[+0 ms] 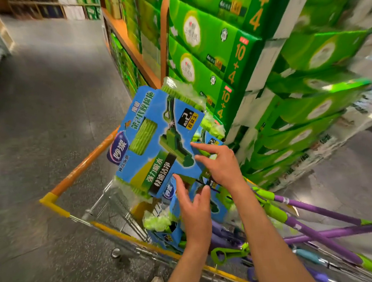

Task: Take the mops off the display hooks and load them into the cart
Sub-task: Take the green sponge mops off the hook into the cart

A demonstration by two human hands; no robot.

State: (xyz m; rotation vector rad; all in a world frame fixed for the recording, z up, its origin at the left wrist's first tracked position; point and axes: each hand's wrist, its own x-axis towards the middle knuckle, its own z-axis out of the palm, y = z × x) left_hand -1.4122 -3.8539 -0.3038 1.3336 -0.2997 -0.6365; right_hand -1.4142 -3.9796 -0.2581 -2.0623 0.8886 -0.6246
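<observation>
We're at the seating step: top mop [156, 140], in its blue card sleeve with the green sponge head, sits tilted over the front end of the cart [76, 216], resting on the mops already loaded. Purple handles [317, 211] run back and stick out over the rear right rim.

Left hand [195, 208]: fingers spread and straight, tips just at the sleeve's lower edge, gripping nothing. Right hand [219, 165]: also spread, fingertips on or just off the sleeve's right edge; can't tell if there's real contact, but no grasp either. So the mop is effectively released and only balanced.

To do this well, in our judgement:
- Push flat with both palms, don't pinch the card; it looks flimsy and likely to crease.
- Tip the head down so it nests on the heads below it, not perched on the rim.
- Line its handle up with the other handles so the pile doesn't roll.

Risk: the head slides out over the front rim toward the green cartons [208, 57] just beside the cart.
</observation>
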